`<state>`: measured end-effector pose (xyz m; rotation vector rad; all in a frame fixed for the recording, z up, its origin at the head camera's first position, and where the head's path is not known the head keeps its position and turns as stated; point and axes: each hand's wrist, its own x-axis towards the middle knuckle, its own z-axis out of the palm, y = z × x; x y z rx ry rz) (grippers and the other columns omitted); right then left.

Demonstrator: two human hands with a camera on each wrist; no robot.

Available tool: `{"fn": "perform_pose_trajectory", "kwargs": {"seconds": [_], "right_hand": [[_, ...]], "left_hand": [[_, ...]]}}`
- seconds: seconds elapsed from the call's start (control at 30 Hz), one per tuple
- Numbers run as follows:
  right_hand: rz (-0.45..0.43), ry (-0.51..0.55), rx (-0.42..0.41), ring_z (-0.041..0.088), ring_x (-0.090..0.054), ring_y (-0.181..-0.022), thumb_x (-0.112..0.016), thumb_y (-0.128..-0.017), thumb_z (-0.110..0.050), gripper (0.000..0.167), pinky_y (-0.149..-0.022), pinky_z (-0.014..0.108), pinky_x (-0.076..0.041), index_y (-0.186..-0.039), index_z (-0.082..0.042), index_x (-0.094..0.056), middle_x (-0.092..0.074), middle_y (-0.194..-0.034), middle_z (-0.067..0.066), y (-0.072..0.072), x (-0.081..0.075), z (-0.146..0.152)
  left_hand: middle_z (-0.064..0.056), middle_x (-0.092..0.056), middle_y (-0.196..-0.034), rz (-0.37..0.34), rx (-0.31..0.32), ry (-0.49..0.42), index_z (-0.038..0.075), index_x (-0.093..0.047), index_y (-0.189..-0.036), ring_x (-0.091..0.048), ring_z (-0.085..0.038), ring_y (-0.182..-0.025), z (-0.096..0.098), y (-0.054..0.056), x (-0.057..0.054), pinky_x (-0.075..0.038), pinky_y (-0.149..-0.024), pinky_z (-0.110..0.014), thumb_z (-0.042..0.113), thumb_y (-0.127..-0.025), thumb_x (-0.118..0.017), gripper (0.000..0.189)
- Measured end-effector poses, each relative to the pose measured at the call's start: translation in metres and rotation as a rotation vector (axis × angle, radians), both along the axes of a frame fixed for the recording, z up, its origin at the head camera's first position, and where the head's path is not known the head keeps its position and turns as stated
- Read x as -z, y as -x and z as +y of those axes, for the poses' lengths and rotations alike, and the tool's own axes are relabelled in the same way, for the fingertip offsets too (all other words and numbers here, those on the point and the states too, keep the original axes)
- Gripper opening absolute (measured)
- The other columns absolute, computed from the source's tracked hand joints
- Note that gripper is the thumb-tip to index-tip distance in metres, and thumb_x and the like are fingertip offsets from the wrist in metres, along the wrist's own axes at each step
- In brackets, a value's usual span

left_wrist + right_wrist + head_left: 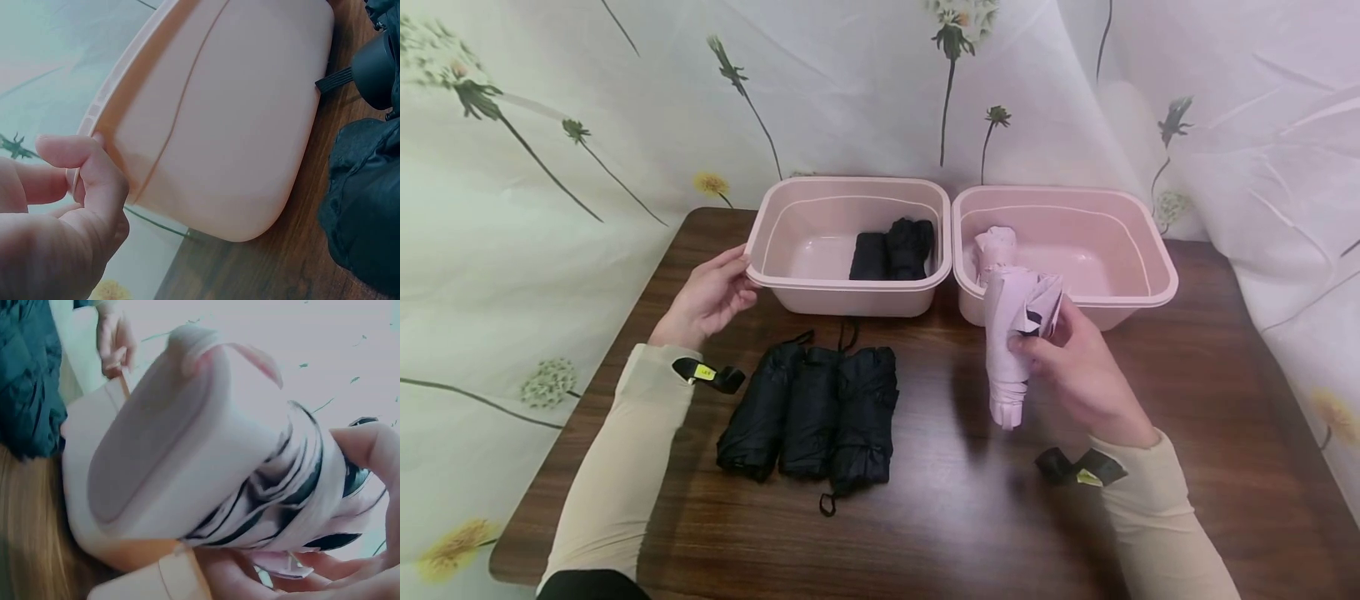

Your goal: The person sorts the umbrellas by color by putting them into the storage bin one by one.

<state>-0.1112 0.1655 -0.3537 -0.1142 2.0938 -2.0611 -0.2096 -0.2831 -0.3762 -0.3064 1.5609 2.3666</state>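
Note:
My right hand (1086, 371) grips a folded pale pink umbrella (1006, 333), its handle end pointing down toward me. It is held over the front rim of the right pink bin (1120, 302). In the right wrist view the umbrella's pale handle (206, 425) fills the middle, with fingers around the pleated cloth. With thumb and fingers, my left hand (711, 296) pinches the left corner rim of the left pink bin (850, 298); the left wrist view shows this rim (94, 115) too. Another pale pink umbrella (997, 244) lies in the right bin, at its left end.
Two folded black umbrellas (891, 252) lie in the left bin's right half. Three more black umbrellas (808, 412) lie side by side on the brown wooden table (940, 500), in front of that bin. Behind the bins hangs a flower-printed cloth (850, 92).

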Motion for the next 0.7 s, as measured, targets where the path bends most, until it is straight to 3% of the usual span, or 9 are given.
{"fn": "perform_pose_trajectory", "kwargs": {"seconds": [0.13,0.3,0.57,0.7], "right_hand": [[0.003,0.052,0.048,0.011,-0.058,-0.087,-0.059,-0.089,0.001,0.040,-0.071,0.021,-0.052,-0.124,-0.013,-0.045,-0.055,-0.104,0.001,0.003,0.001,0.004],[-0.032,0.252,0.065,0.009,-0.058,-0.093,-0.053,-0.093,0.001,0.035,-0.080,0.021,-0.053,-0.124,-0.011,-0.043,-0.055,-0.106,0.001,0.006,0.000,0.009],[-0.039,0.493,0.010,0.013,-0.048,-0.112,-0.042,-0.101,-0.005,0.030,-0.095,0.024,-0.045,-0.129,-0.007,-0.032,-0.045,-0.121,0.003,0.016,-0.004,0.023],[-0.058,0.598,-0.050,0.015,-0.053,-0.108,-0.036,-0.103,-0.008,0.022,-0.093,0.027,-0.047,-0.125,-0.004,-0.039,-0.055,-0.116,0.005,0.019,-0.007,0.037]], "left_hand": [[-0.005,-0.060,-0.084,0.000,0.003,0.005,0.009,-0.028,-0.151,-0.055,-0.011,-0.064,-0.001,-0.001,-0.001,-0.047,-0.053,-0.018,0.016,-0.102,-0.046,0.052],[-0.006,-0.061,-0.084,0.007,0.003,0.008,0.009,-0.026,-0.152,-0.056,-0.012,-0.064,-0.001,-0.001,0.000,-0.047,-0.053,-0.019,0.015,-0.102,-0.046,0.053],[-0.006,-0.060,-0.085,0.010,-0.002,-0.008,0.009,-0.026,-0.152,-0.055,-0.012,-0.064,-0.002,-0.002,0.001,-0.047,-0.053,-0.019,0.014,-0.102,-0.046,0.053],[-0.005,-0.060,-0.085,0.011,-0.001,-0.007,0.009,-0.026,-0.152,-0.055,-0.012,-0.065,-0.002,-0.002,0.000,-0.047,-0.053,-0.019,0.014,-0.102,-0.046,0.054]]}}
